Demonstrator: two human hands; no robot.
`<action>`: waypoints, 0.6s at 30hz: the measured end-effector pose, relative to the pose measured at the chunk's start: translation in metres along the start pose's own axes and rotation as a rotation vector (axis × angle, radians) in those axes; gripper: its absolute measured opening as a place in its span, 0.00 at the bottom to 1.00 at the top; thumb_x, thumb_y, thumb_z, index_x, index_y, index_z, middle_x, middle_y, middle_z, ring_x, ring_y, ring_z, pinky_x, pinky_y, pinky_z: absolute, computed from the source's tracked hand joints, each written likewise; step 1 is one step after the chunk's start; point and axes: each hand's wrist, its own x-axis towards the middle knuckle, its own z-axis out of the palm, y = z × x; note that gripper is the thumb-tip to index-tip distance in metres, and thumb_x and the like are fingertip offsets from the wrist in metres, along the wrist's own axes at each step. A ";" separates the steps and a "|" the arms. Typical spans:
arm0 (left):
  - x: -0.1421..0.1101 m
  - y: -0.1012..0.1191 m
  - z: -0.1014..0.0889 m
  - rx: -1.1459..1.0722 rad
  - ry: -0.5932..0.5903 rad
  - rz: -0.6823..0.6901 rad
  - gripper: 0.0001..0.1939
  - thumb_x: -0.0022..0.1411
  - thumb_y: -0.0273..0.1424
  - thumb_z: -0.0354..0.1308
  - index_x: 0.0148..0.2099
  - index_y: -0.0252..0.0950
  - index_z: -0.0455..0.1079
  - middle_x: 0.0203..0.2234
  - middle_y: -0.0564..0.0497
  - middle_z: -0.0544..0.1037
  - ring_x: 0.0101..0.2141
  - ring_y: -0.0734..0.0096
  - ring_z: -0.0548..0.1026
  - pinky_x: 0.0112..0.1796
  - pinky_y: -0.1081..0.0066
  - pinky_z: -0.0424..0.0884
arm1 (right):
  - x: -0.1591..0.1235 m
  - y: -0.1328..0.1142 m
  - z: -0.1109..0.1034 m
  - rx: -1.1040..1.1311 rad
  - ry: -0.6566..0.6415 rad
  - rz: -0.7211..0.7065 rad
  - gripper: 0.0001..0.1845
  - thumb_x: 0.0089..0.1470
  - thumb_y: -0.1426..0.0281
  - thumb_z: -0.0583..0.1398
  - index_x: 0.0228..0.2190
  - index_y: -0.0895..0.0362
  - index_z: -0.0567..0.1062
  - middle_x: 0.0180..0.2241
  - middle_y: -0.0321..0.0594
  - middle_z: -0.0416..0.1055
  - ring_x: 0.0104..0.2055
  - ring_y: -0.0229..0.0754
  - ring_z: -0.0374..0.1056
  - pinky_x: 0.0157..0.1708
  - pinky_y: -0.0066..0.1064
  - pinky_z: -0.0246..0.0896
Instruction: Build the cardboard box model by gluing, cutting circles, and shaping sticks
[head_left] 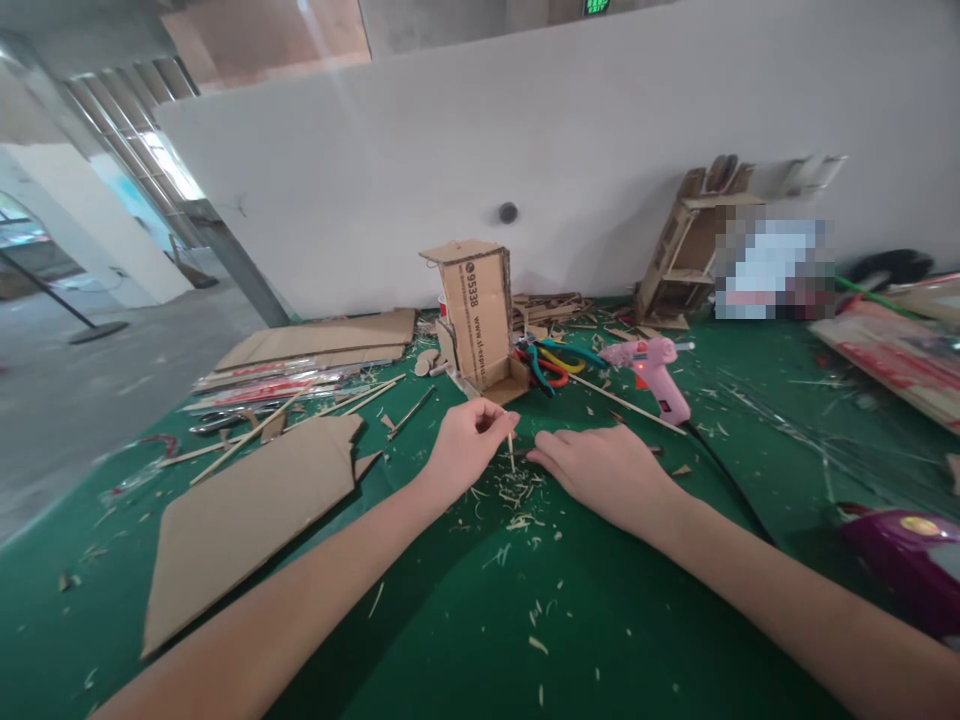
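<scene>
My left hand (469, 440) pinches a short thin wooden stick (511, 452), held upright with its lower end on the green table cover (600, 620). My right hand (600, 470) lies palm down on the cover just right of the stick, fingers together and pointing left, with nothing visible in it. Several wood shavings (517, 500) are scattered under and in front of both hands.
A cardboard box structure (478, 315) stands behind the hands, with coloured pliers (551, 365) and a pink glue gun (656, 375) to its right. A large cardboard sheet (247, 515) and long sticks (300, 410) lie left. A cardboard frame (686, 250) leans against the wall; a purple object (907, 565) sits at right.
</scene>
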 end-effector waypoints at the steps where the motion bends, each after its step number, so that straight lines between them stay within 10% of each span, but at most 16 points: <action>1: 0.000 0.000 0.000 -0.003 -0.002 0.000 0.15 0.59 0.41 0.54 0.29 0.34 0.70 0.23 0.50 0.75 0.23 0.72 0.69 0.26 0.73 0.62 | 0.000 0.000 0.001 -0.007 0.012 0.014 0.20 0.64 0.60 0.46 0.30 0.56 0.70 0.24 0.37 0.74 0.21 0.38 0.68 0.20 0.28 0.33; 18: 0.000 -0.001 0.001 0.025 0.000 0.001 0.14 0.59 0.39 0.54 0.30 0.34 0.70 0.25 0.49 0.76 0.25 0.71 0.71 0.27 0.72 0.65 | 0.004 0.000 0.001 0.000 0.003 0.017 0.19 0.64 0.61 0.46 0.33 0.55 0.72 0.26 0.36 0.75 0.22 0.38 0.68 0.20 0.28 0.36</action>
